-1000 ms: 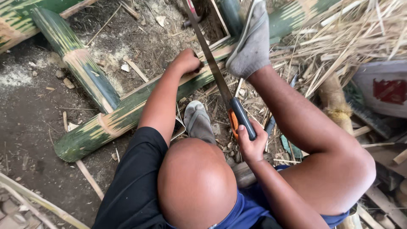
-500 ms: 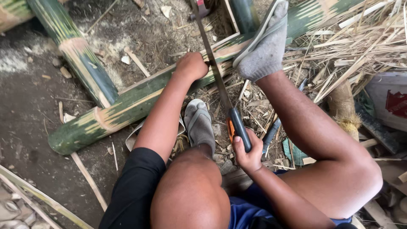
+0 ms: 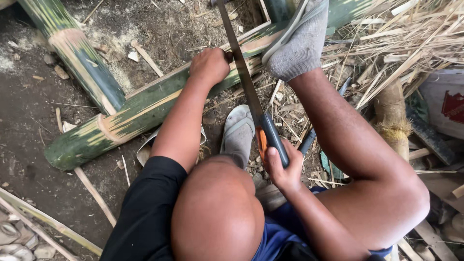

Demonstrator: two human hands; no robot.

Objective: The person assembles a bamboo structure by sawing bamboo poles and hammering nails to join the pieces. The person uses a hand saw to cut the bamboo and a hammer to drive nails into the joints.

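Observation:
A long green bamboo pole [image 3: 140, 108] lies slantwise on the dirt. My left hand [image 3: 210, 65] is clamped over it, right beside the saw blade [image 3: 241, 72]. My right hand [image 3: 280, 166] grips the black and orange handle [image 3: 270, 140] of the hand saw, whose blade runs up across the pole. A foot in a grey sock and sandal [image 3: 297, 43] presses on the pole just right of the blade. The other sandalled foot [image 3: 238, 133] rests on the ground below the pole.
A second green bamboo pole [image 3: 72, 48] crosses at the upper left. Dry bamboo strips and splinters [image 3: 406, 38] pile up at the right, next to a stump [image 3: 391, 116] and a white sack [image 3: 444, 101]. Thin sticks [image 3: 48, 222] lie at the lower left.
The saw handle and my right hand have drawn back slightly toward my body. My left hand and the foot stay on the pole. The view has shifted a little.

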